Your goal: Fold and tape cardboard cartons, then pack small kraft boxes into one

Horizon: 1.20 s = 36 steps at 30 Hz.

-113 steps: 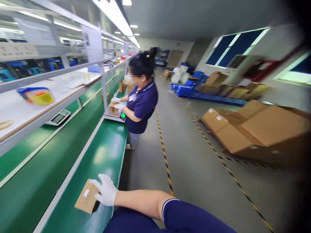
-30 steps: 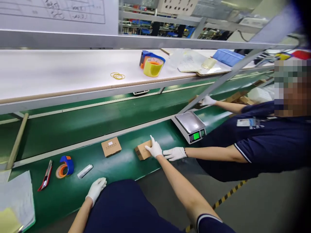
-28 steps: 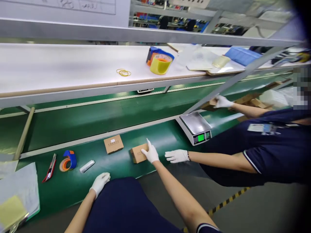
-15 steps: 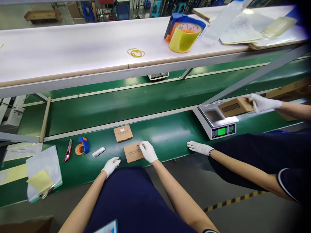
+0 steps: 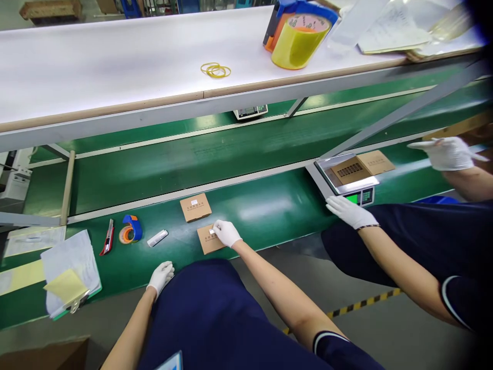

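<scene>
Right hand (image 5: 226, 233) gloved, fingers pressed together, resting flat on kraft carton (image 5: 210, 239) lying on green conveyor belt (image 5: 262, 208); left hand (image 5: 160, 277) empty near belt edge, fingers together (flat contact limits slip).

Cardboard box (image 5: 208, 242) with tiny unreadable print, another box (image 5: 346, 172) on the scale (image 5: 321, 172) bearing an unreadable barcode (image 5: 349, 170)
</scene>
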{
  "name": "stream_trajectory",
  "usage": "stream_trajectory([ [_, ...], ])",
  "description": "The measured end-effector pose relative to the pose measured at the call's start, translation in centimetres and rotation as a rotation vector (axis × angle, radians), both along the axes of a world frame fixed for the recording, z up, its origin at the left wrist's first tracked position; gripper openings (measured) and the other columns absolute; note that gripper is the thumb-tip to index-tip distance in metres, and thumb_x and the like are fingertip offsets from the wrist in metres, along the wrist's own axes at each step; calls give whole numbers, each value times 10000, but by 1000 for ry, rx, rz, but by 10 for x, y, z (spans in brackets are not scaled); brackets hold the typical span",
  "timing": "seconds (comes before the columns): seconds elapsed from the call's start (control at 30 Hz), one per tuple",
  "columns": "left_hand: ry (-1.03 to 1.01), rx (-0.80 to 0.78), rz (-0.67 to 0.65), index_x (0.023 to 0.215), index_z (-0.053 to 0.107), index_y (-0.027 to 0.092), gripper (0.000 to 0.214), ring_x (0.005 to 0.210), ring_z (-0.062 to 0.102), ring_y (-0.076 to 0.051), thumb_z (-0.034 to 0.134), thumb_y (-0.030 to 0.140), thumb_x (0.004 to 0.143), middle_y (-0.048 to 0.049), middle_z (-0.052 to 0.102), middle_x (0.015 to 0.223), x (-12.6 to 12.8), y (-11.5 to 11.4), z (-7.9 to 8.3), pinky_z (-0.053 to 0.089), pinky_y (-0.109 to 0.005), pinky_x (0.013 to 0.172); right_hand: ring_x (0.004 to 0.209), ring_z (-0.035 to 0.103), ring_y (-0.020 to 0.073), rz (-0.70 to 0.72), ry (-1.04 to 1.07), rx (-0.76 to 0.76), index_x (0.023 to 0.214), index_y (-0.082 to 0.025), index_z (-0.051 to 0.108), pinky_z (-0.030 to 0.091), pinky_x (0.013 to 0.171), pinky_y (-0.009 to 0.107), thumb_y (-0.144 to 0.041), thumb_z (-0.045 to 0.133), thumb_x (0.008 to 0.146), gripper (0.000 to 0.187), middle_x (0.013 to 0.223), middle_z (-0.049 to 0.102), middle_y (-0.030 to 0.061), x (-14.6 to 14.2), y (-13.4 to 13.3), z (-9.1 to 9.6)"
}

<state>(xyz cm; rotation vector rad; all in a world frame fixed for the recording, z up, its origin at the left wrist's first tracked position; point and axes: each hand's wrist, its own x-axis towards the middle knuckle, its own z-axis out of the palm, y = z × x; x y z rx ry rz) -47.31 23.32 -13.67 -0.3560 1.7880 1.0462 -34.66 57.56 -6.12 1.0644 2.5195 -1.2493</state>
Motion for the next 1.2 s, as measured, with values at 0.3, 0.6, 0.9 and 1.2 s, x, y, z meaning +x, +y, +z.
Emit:
stream_trajectory([
  [0.3,-2,23,-19,1168,633,134,556,668,639,-127,829,439,747,-75,706,869,-1,-2,-13,517,-245,640,777,598,164,25,-57,85,815,-220,642,345,683,243,-250,516,917,165,833,711,22,2,-5,-1],
  [0.6,-8,14,-60,1191,617,114,523,705,647,-123,788,396,785,-87,713,898,-6,-2,-14,510,-237,697,803,606,164,45,-111,139,842,-216,639,334,680,251,-262,506,933,167,876,715,35,0,-6,2],
  [0.9,115,9,-237,1187,600,90,559,663,624,-148,701,481,801,-88,694,861,-11,4,-13,501,-279,679,859,684,248,8,-245,200,979,-204,612,406,701,302,-403,598,881,222,933,731,94,-11,-15,11],
  [1.2,794,-213,-521,1311,636,200,412,1249,500,-319,545,360,943,-150,625,1270,-95,34,15,342,-386,1085,980,708,275,-159,-390,203,1029,-227,600,425,725,323,-399,544,915,214,975,753,95,41,8,16],
])
